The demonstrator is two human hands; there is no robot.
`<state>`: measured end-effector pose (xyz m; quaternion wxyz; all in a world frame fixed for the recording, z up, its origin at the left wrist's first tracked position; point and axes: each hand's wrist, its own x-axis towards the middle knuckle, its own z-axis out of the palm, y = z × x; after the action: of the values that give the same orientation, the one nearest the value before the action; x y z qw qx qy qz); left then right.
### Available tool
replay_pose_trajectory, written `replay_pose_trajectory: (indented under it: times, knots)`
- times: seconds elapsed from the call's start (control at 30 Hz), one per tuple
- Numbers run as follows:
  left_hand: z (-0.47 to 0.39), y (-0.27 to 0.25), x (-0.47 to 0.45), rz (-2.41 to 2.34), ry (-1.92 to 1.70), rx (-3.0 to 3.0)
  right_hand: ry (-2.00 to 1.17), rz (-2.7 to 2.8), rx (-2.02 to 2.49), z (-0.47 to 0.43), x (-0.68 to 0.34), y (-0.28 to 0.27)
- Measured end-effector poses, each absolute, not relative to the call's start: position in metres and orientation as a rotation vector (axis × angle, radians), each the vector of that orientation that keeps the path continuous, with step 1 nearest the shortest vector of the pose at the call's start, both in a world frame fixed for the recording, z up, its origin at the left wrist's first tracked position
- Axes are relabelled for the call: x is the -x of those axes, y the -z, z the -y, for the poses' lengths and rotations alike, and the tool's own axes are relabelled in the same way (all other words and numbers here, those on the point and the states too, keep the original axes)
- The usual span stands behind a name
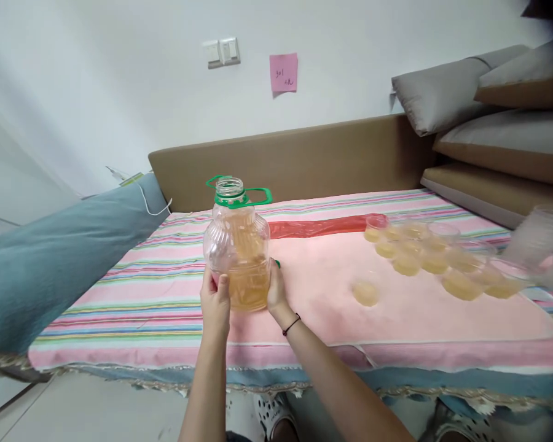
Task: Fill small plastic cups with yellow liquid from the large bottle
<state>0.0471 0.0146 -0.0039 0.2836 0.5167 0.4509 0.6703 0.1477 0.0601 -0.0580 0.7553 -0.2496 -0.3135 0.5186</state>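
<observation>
Evidently, in the head view, a clear, ribbed, green-handled plastic jug (pixel 236 245) is held roughly upright just left of the centre of the frame, clasped between two hands. Its left side is gripped by the left hand (pixel 215 302), whose thumb is laid along the front; its right side is pressed by the right hand (pixel 278 291), whose fingers are largely hidden. No cap is seen on the mouth, and no stream is seen leaving it. Whether the base is borne by the bed cannot be told.

Toward the right of the frame, pale amber liquid is seen in a cluster of clear plastic cups (pixel 435 264), set close together. A lone clear plastic cup (pixel 365 293), also holding some, is placed between jug and cluster on a pale pink mat (pixel 313 322). Much portioning is thus judged done, with a fair share of liquid left in the jug. At the right edge, blurred clear plastic, possibly nested cups (pixel 541 239), is shown; any contents cannot be made out.
</observation>
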Motion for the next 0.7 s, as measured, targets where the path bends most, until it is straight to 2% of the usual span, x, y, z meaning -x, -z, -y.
replay_pose_trajectory:
  times: [0.43,0.57,0.7]
  knots:
    - [-0.015,-0.005,-0.057,-1.205,-1.839,-0.762,-1.008,0.823,0.687,-0.062,-0.133,0.088]
    - [-0.018,-0.012,-0.067,-1.238,-1.910,-0.611,-0.986,0.849,0.722,-0.044,-0.159,0.060]
    - [-0.011,-0.010,-0.084,-1.406,-2.110,-0.407,-0.867,0.863,0.669,-0.005,-0.233,0.007]
